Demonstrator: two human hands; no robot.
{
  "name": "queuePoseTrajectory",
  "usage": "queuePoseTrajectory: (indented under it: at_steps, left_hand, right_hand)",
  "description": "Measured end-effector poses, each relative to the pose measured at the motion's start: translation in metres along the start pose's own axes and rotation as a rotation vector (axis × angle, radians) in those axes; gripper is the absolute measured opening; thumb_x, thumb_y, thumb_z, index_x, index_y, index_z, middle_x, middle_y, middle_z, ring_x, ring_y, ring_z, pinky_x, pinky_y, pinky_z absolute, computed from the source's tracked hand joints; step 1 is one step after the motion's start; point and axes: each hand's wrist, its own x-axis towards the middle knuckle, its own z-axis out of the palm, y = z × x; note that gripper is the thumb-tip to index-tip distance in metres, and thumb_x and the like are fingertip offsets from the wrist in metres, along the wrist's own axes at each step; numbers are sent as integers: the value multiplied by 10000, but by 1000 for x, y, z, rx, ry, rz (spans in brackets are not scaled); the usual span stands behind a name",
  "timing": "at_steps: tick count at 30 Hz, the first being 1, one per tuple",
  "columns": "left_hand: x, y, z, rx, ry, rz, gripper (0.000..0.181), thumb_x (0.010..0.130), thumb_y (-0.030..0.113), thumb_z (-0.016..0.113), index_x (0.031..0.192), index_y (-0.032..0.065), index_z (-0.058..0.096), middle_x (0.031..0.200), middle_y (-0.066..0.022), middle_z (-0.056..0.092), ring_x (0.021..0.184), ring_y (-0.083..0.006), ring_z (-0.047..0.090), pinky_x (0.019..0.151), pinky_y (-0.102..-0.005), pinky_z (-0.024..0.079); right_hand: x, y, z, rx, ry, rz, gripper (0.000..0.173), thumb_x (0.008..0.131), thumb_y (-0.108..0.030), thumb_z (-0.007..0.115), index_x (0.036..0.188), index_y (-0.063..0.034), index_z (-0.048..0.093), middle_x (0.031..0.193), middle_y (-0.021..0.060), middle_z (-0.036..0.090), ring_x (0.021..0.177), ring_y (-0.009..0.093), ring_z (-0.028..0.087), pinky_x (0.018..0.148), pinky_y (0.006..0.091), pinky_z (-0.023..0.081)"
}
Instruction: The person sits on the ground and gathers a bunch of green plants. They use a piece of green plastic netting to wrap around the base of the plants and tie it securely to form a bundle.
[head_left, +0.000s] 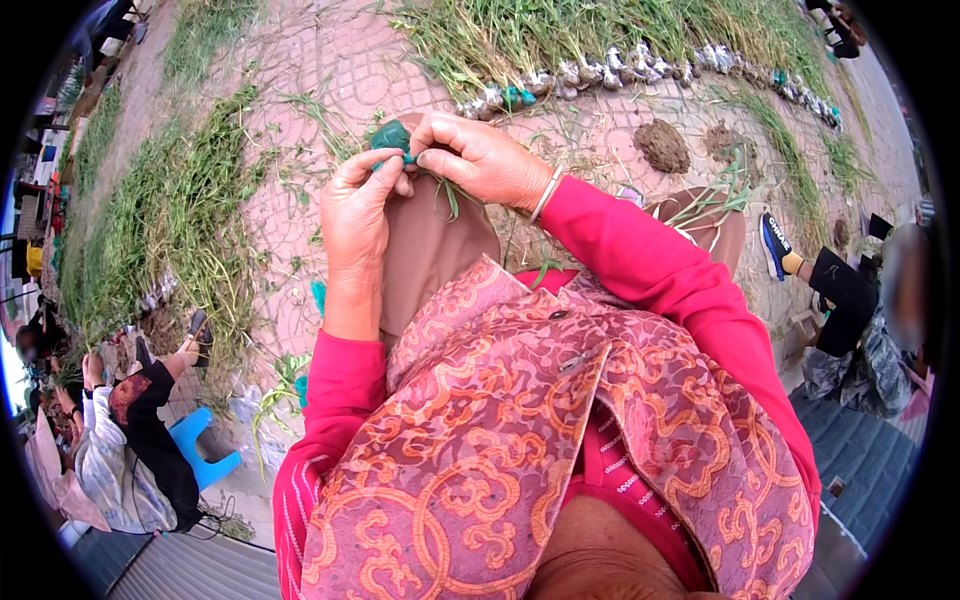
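Both my hands meet at a small green plastic bag bundled round a lump, over my knee in brown trousers. My left hand pinches the gathered lower part of the bag from the left. From the right, my right hand, with a bangle at its wrist, pinches the bag's twisted neck between thumb and forefinger. Thin green stems hang out below the fingers of my right hand. What lies inside the bag is hidden. More green leaves and pale stems rest across my other knee.
Bundled plants with bagged roots line the paving ahead. Clumps of soil lie at right. Heaped green plants cover the left. A blue stool stands at lower left beside a seated person; another person sits at right.
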Motion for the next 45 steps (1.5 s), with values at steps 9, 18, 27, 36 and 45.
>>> queuePoseTrajectory:
  at_steps: [9,18,27,36,45]
  left_hand:
    - [5,10,-5,138,-93,-88,135,783,-34,563,910,-24,608,748,-63,595,652,-124,550,669,-239,462]
    - [10,24,-9,319,-321,-50,104,774,-49,536,846,-22,606,836,-41,573,760,-113,532,728,-243,442]
    - [13,23,-9,319,-274,-89,131,768,-27,571,892,-12,613,808,-43,591,718,-95,528,680,-214,431]
    - [16,27,-4,459,-283,-26,152,771,-27,560,907,-4,624,796,-26,581,694,-80,514,643,-198,417]
    - [17,35,-7,698,-470,136,105,749,-45,542,811,10,607,818,-20,556,749,-95,503,657,-217,414]
  right_hand:
    - [-3,10,4,92,35,-31,80,803,-42,519,880,-22,527,833,82,521,796,197,515,726,291,427]
    - [0,9,-4,-61,-9,-97,160,783,-21,508,931,-29,567,873,67,533,843,179,514,779,279,411]
    - [8,13,-9,-76,-40,-53,182,746,-40,578,927,-30,581,879,69,560,835,181,532,747,280,426]
    - [11,16,-9,-32,-37,-19,200,737,-43,597,935,-29,583,864,59,566,825,146,533,744,268,427]
    - [10,26,-8,-93,-14,-150,187,724,-35,600,909,-56,595,832,64,561,804,198,537,725,292,430]
